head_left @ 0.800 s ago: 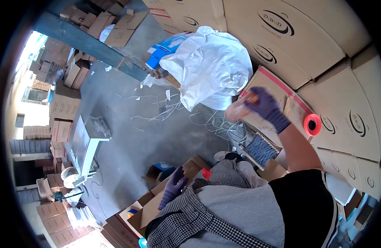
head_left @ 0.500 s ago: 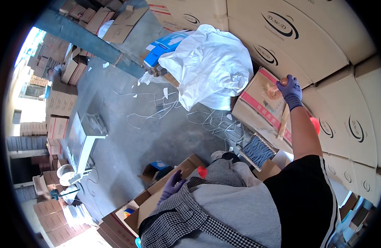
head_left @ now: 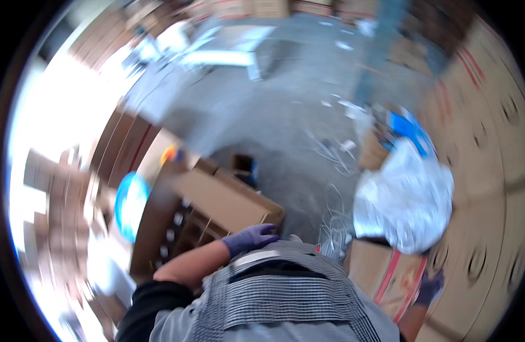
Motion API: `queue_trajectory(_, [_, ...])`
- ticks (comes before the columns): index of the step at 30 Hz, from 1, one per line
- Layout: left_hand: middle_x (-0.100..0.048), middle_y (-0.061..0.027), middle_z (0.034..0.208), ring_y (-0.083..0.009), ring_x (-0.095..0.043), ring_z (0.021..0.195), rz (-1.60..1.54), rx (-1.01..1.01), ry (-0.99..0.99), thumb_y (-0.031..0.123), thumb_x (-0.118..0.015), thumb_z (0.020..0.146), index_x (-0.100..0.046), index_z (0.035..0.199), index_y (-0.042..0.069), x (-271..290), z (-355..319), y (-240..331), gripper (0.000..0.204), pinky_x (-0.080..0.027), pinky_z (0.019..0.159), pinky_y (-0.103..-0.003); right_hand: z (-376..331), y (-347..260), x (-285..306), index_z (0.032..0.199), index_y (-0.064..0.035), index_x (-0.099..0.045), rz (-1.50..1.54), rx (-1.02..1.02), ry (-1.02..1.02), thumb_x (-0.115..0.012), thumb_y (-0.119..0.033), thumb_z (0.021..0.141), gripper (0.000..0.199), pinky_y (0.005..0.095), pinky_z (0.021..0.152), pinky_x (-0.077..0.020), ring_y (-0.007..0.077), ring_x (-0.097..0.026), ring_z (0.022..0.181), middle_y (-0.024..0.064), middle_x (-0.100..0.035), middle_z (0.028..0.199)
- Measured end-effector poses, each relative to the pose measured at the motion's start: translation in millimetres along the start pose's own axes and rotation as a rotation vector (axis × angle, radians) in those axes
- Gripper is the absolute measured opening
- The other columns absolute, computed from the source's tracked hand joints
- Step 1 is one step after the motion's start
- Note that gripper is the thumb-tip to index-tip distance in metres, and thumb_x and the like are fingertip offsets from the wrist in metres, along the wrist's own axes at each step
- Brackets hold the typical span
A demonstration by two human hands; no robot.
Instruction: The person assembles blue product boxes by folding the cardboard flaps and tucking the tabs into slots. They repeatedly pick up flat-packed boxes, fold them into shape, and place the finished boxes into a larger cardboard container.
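Observation:
My left hand (head_left: pixel 251 238), in a purple glove, is in front of my apron, its fingers stretched out and nothing seen in them. Right beside it stands an open brown carton (head_left: pixel 225 196) with cardboard dividers; several dark and white items sit in some of its cells. My right hand (head_left: pixel 430 286), also purple-gloved, is low on the right, at the edge of a closed carton (head_left: pixel 365 268) with pink stripes. Motion smears its fingers, and whether they hold anything cannot be made out.
A white plastic sheet (head_left: pixel 405 196) lies beyond the striped carton, with a blue box (head_left: pixel 410 131) behind it. Tall stacked cartons (head_left: pixel 476 211) wall the right side. Loose white straps (head_left: pixel 333 228) and scraps litter the floor. A white table (head_left: pixel 228 51) stands at the far side.
My view has swung left, bringing the divided carton into sight. My right hand, earlier stretched over the striped carton with a round brownish thing, now appears lower at its edge.

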State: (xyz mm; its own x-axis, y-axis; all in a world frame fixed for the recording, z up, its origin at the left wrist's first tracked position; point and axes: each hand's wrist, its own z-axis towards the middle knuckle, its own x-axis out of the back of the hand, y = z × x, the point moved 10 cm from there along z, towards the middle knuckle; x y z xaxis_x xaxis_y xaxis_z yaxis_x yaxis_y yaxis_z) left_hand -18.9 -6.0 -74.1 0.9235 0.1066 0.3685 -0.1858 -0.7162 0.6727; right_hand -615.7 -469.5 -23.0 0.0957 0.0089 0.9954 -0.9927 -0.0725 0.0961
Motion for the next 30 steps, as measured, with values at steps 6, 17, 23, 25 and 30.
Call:
queue_trajectory(6, [-0.064,-0.018,0.129,-0.0301,-0.06,0.121,-0.173,0.021,0.204,0.048,-0.065,0.09,-0.057,0.135,0.005,-22,-16,-81,0.063,-0.046,0.104,-0.039,47,-278,46,0.142,-0.0028,-0.049,0.181,0.523,0.013,-0.07,-0.038,0.087,0.068,0.0462,0.107,-0.0415,0.0408,-0.05,0.126,0.0245,-0.056,0.133])
queue_trajectory(17, [-0.066,-0.02,0.118,-0.0381,-0.062,0.11,-0.406,0.301,1.089,0.041,-0.068,0.087,-0.061,0.13,0.007,-28,-241,-183,0.056,-0.048,0.099,-0.044,-281,-688,-18,0.144,-0.0085,-0.047,-0.036,1.942,-0.513,-0.076,-0.046,0.078,0.081,0.051,0.107,-0.0415,0.046,-0.045,0.131,0.025,-0.046,0.144])
queue_trajectory(23, [-0.055,-0.0176,0.133,-0.0387,-0.048,0.128,0.029,0.799,1.705,0.036,-0.074,0.078,-0.059,0.132,0.011,-62,-453,-221,0.062,-0.035,0.111,-0.05,-474,-723,18,0.136,-0.0209,-0.06,0.001,2.335,-0.333,-0.077,-0.047,0.072,0.071,0.056,0.109,-0.0371,0.0511,-0.037,0.134,0.0285,-0.034,0.152])
queue_trajectory(25, [-0.048,-0.0196,0.14,-0.042,-0.04,0.133,-0.016,0.928,1.736,0.038,-0.076,0.076,-0.052,0.138,0.009,-70,-489,-234,0.072,-0.033,0.113,-0.053,-481,-733,11,0.13,-0.0194,-0.065,-0.069,2.274,-0.14,-0.062,-0.041,0.091,0.045,0.0593,0.105,-0.0414,0.0481,-0.039,0.135,0.0261,-0.037,0.153])
queue_trajectory(30, [-0.045,-0.0261,0.144,-0.0434,-0.042,0.133,-0.396,1.07,1.648,0.053,-0.076,0.077,-0.043,0.144,0.003,-103,-515,-321,0.09,-0.034,0.113,-0.049,-514,-762,-3,0.126,-0.0156,-0.066,-0.083,2.182,0.008,-0.06,-0.039,0.091,0.043,0.0538,0.097,-0.0497,0.0456,-0.052,0.124,0.0225,-0.051,0.143])
